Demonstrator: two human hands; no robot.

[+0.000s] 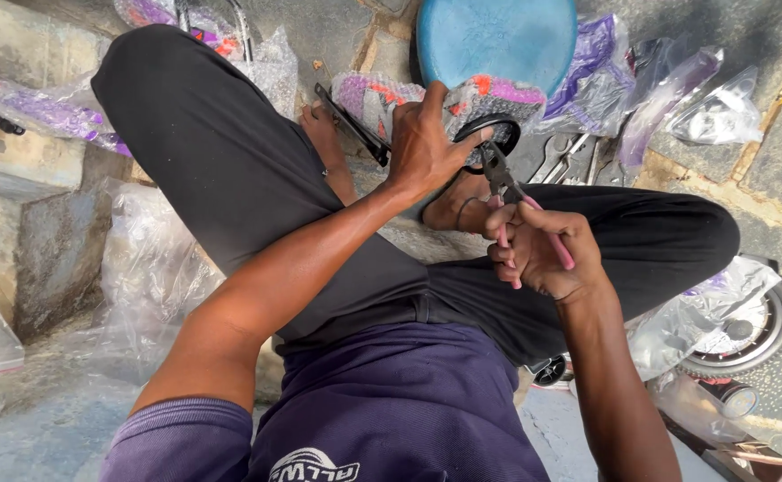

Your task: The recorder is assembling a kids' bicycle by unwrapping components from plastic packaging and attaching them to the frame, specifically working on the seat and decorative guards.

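My left hand (427,143) grips a wrapped bicycle part (489,100), purple and orange under bubble wrap, with a black ring (496,130) at its end. My right hand (543,250) is closed around the pink handles of a pair of pliers (507,192). The plier jaws touch the black ring just beside my left thumb. I sit cross-legged in black trousers, and both hands work above my bare feet.
A blue round stool (498,36) stands just beyond the part. Wrenches (569,159) lie on the stone floor to its right. Plastic-wrapped purple parts (659,89) lie around, and a small wheel (748,330) sits by my right knee. Loose plastic wrap (141,259) lies at left.
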